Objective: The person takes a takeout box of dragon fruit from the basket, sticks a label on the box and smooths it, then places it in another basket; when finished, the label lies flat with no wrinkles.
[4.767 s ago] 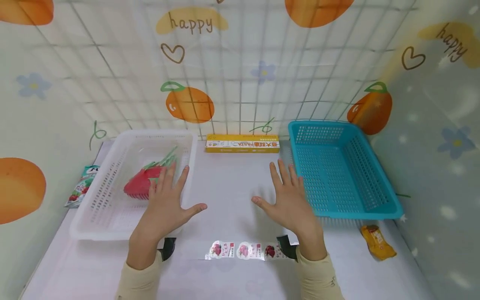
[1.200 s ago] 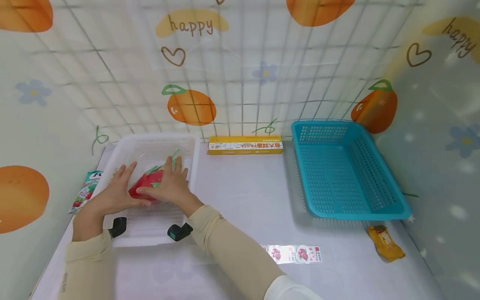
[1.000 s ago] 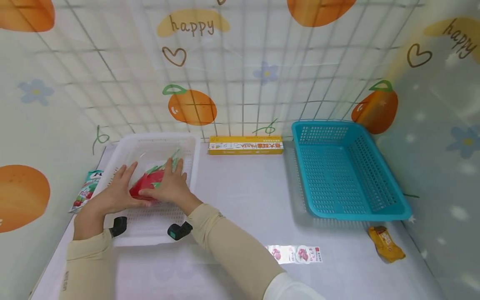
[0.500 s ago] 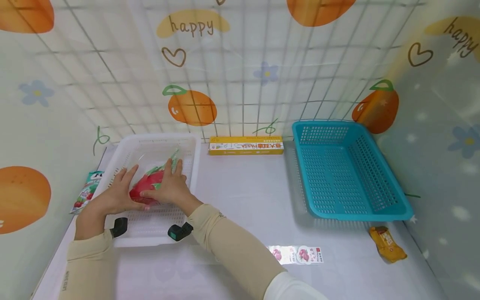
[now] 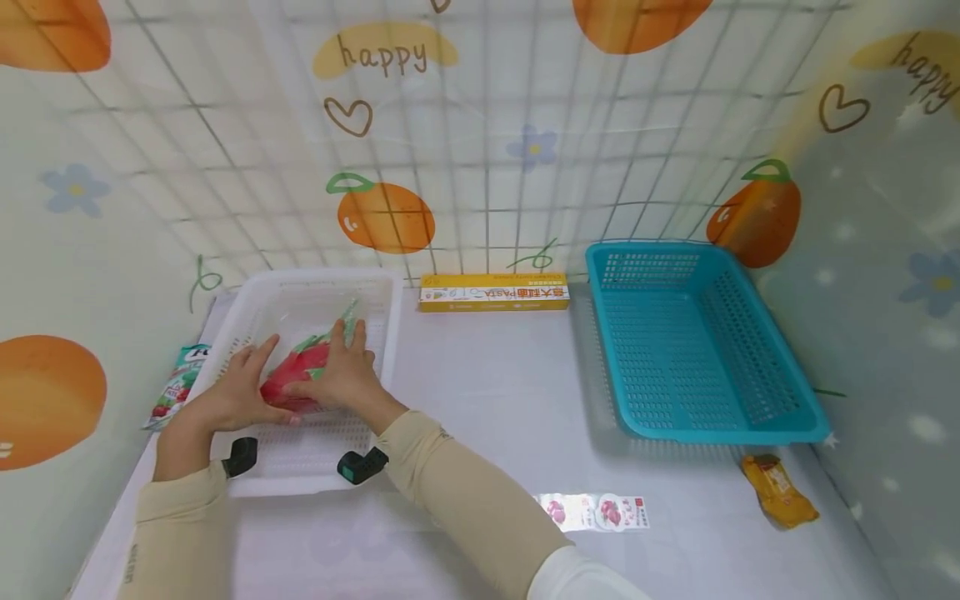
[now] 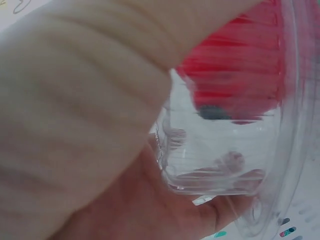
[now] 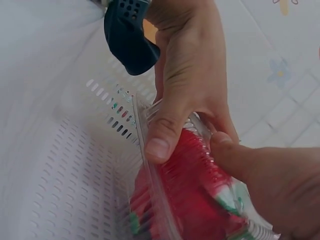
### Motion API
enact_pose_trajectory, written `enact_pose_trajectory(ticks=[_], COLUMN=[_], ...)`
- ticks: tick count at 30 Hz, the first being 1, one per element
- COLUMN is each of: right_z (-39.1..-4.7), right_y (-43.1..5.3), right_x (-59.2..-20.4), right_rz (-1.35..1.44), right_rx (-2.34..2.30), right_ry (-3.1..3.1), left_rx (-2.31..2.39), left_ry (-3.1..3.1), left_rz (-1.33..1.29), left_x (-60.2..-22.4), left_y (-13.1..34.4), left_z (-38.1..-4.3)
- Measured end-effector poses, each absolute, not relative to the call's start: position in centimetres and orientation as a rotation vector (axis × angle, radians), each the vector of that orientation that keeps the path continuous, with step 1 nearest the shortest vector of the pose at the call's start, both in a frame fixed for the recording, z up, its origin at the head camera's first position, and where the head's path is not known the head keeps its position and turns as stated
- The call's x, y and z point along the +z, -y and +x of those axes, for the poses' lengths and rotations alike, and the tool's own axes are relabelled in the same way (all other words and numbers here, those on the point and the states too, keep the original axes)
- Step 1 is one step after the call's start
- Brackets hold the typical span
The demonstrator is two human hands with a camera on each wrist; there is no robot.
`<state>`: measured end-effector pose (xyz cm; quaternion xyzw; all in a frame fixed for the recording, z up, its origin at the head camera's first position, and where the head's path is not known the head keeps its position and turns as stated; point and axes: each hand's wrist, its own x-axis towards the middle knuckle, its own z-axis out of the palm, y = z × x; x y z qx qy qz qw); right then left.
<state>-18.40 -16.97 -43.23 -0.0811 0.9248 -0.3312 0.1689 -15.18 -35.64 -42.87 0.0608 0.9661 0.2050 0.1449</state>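
A clear plastic box with a red and green dragon fruit inside sits in the white basket. My left hand grips its left end; in the right wrist view that thumb lies on the box's rim and the fingers go behind it. From the right, my right hand holds the same box, fingers over its far side and thumb on the plastic near the fruit. The fruit's right part is hidden under this hand. Whether the lid is fastened, I cannot tell.
A yellow pasta carton lies against the back wall. To the right stands a teal basket, with an orange-yellow packet before it. A sticker strip lies near the front. A green snack bag is beside the white basket.
Both hands, spread open and apart at first, have come left onto the clear box and taken hold of it. Over the last second they have hardly moved.
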Motion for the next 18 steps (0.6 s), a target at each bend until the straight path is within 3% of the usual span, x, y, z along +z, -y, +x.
enact_pose_trajectory(ticks=[18], right_z=[-18.5], right_y=[17.1], right_x=[-42.1], right_rz=[-0.279], right_rx=[-1.049], right_ry=[-2.605], left_rx=[0.559], left_ry=[-2.761], left_rz=[0.058], left_x=[-41.2], left_y=[35.5], left_z=[-15.1])
